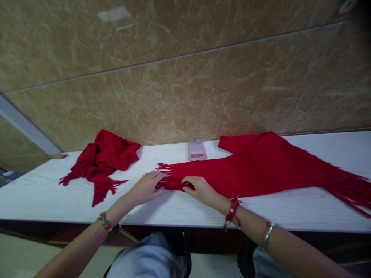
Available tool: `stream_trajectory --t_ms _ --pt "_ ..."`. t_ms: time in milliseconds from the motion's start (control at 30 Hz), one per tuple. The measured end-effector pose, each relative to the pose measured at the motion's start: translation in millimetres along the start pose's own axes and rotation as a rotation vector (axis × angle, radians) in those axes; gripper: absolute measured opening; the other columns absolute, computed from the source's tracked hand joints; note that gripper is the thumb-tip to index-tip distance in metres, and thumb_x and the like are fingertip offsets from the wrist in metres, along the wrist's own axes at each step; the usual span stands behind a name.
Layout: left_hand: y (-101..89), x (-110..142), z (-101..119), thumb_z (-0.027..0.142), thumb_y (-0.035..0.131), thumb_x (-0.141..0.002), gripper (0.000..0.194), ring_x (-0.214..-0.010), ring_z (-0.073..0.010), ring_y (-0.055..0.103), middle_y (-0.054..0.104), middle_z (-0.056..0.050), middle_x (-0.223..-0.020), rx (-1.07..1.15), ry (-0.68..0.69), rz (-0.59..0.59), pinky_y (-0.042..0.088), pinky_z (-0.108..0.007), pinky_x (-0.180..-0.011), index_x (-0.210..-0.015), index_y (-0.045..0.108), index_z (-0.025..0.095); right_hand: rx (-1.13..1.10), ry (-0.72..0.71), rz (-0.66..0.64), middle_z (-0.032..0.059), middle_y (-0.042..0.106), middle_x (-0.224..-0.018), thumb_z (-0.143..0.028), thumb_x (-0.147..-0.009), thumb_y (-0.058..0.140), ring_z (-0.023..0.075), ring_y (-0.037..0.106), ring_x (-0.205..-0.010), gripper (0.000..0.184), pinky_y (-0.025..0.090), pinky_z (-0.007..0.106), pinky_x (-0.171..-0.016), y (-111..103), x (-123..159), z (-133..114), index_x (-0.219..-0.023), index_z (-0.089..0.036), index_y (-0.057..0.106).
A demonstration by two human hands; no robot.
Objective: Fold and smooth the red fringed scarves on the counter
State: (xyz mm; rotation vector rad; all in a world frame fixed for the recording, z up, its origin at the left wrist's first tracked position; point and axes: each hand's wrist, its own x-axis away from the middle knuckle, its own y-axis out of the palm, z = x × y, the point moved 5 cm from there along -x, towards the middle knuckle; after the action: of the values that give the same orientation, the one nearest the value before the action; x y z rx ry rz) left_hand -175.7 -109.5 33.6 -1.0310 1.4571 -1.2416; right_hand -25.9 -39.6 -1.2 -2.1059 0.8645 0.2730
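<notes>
A red fringed scarf (249, 170) lies spread over the white tabletop, with one fringed end at the middle and the other trailing off to the right. At the near corner of its left end, my left hand (149, 187) closes its fingers on the fringe. My right hand (201, 189) pinches the near edge of the same scarf a little farther right, thumb and fingers curled around a fold. Part of the cloth is hidden beneath my fingers. A second red scarf (106, 154) sits crumpled to the left, apart from both hands.
Behind the spread scarf stands a small pale box-like object (197, 150), its face blurred. A tan marbled tile wall (185, 92) rises along the back of the white table (272, 212). My legs (150, 256) are below the front edge.
</notes>
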Motion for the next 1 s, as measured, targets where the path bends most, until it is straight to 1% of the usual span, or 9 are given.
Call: stream_trajectory --t_ms 100,200,267,400,533,667,833,933,1000 --pt "1.1 2 25 0.035 0.058 -0.072 0.054 -0.108 -0.0242 0.045 0.051 -0.011 -0.118 -0.022 0.095 0.069 0.038 -0.037 -0.09 -0.119 0.042 0.015 0.042 -0.02 -0.015 0.0042 0.065 -0.082 -0.009 -0.076 0.053 0.0126 0.058 -0.074 0.014 0.044 0.022 -0.07 2 0 -2 -0.085 -0.015 0.062" --pt "12.2 1 39 0.024 0.054 -0.077 0.033 -0.097 -0.0216 0.052 0.058 -0.008 -0.106 -0.122 0.145 0.026 0.041 -0.036 -0.086 -0.108 0.051 0.016 0.186 -0.153 -0.084 0.0053 0.064 -0.082 -0.012 -0.078 0.052 0.0138 0.057 -0.077 0.012 0.043 0.023 -0.073 5 4 -13 -0.085 -0.014 0.062" --pt "18.5 5 39 0.013 0.049 -0.079 0.022 -0.088 -0.0192 0.056 0.062 -0.006 -0.097 -0.204 0.178 -0.019 0.044 -0.034 -0.08 -0.099 0.055 0.018 0.31 -0.263 -0.153 0.0053 0.063 -0.08 -0.017 -0.081 0.05 0.0149 0.055 -0.078 0.013 0.043 0.025 -0.074 8 9 -22 -0.083 -0.015 0.063" --pt "17.7 24 19 0.005 0.046 -0.077 0.026 -0.082 -0.0192 0.059 0.063 -0.007 -0.093 -0.343 0.192 -0.064 0.046 -0.033 -0.075 -0.097 0.058 0.017 0.452 -0.333 -0.232 0.0052 0.061 -0.081 -0.02 -0.082 0.048 0.0156 0.053 -0.08 0.016 0.042 0.028 -0.075 11 16 -31 -0.079 -0.016 0.063" --pt "5.8 42 -17 -0.002 0.043 -0.073 0.034 -0.084 -0.0208 0.059 0.064 -0.009 -0.092 -0.411 0.109 -0.133 0.046 -0.035 -0.074 -0.095 0.061 0.016 0.37 -0.312 -0.234 0.0055 0.061 -0.086 -0.022 -0.083 0.047 0.0145 0.053 -0.084 0.018 0.04 0.027 -0.08 10 16 -33 -0.084 -0.017 0.065" --pt "-11.8 32 -35 -0.006 0.036 -0.069 0.051 -0.097 -0.0193 0.055 0.061 -0.007 -0.105 -0.32 0.002 -0.126 0.044 -0.034 -0.083 -0.107 0.057 0.02 0.212 -0.315 -0.28 0.006 0.059 -0.101 -0.027 -0.085 0.045 0.0131 0.05 -0.098 0.023 0.036 0.026 -0.09 5 17 -38 -0.098 -0.019 0.063" --pt "-7.4 0 -1 0.016 0.035 -0.084 0.039 -0.115 -0.0193 0.043 0.045 -0.011 -0.128 -0.059 -0.003 0.019 0.035 -0.035 -0.097 -0.121 0.046 0.015 0.311 -0.107 -0.304 0.0077 0.039 -0.132 -0.041 -0.087 0.037 0.021 0.029 -0.124 0.043 0.021 0.044 -0.102 -18 19 -20 -0.125 -0.024 0.043" --pt "18.1 0 16 0.031 0.037 -0.086 0.044 -0.125 -0.0191 0.029 0.03 -0.009 -0.139 0.083 0.055 -0.083 0.028 -0.036 -0.101 -0.129 0.035 0.02 0.445 0.026 -0.351 0.0093 0.028 -0.139 -0.049 -0.086 0.033 0.0273 0.018 -0.129 0.053 0.015 0.054 -0.1 -26 27 1 -0.133 -0.025 0.03" --pt "32.2 10 12 0.035 0.033 -0.087 0.045 -0.129 -0.02 0.021 0.025 -0.006 -0.141 0.1 0.02 -0.187 0.022 -0.041 -0.103 -0.131 0.031 0.026 0.497 0.042 -0.376 0.0097 0.028 -0.139 -0.049 -0.086 0.031 0.0284 0.018 -0.128 0.053 0.015 0.055 -0.1 -26 33 9 -0.133 -0.025 0.029"
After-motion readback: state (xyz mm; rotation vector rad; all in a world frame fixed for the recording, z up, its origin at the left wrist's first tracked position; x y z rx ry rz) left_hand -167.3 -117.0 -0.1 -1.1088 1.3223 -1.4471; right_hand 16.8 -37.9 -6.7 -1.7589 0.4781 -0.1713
